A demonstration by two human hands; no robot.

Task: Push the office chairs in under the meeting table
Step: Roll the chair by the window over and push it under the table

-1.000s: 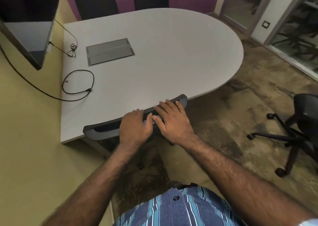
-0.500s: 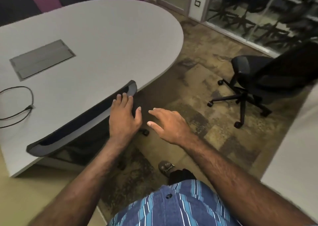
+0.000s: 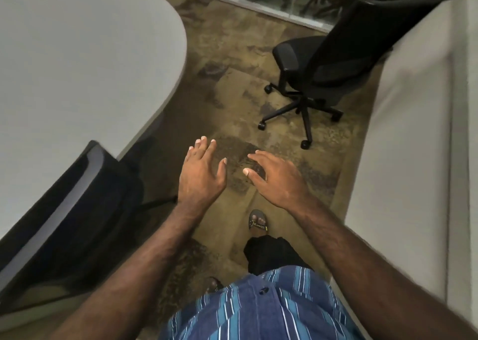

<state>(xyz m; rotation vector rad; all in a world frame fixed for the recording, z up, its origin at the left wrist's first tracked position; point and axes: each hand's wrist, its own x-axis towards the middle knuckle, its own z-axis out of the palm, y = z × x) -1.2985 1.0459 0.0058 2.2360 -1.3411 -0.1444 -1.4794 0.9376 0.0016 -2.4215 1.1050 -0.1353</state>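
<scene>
Both hands — the left hand [image 3: 200, 174] and right hand [image 3: 278, 181] — are now hanging open and empty, having let go of the tucked-in chair [image 3: 77, 210] at the meeting table [image 3: 77, 55], and are heading toward the second chair [image 3: 323, 73] — well apart, awaiting its push.

A black mesh-backed office chair with a grey top rim [image 3: 64, 205] stands at the lower left, its backrest close against the edge of the pale grey, round-ended meeting table [image 3: 77, 62]. A second black swivel chair on a five-star castor base [image 3: 323, 62] stands well apart from the table on the mottled brown carpet, its backrest away from the table.
</scene>
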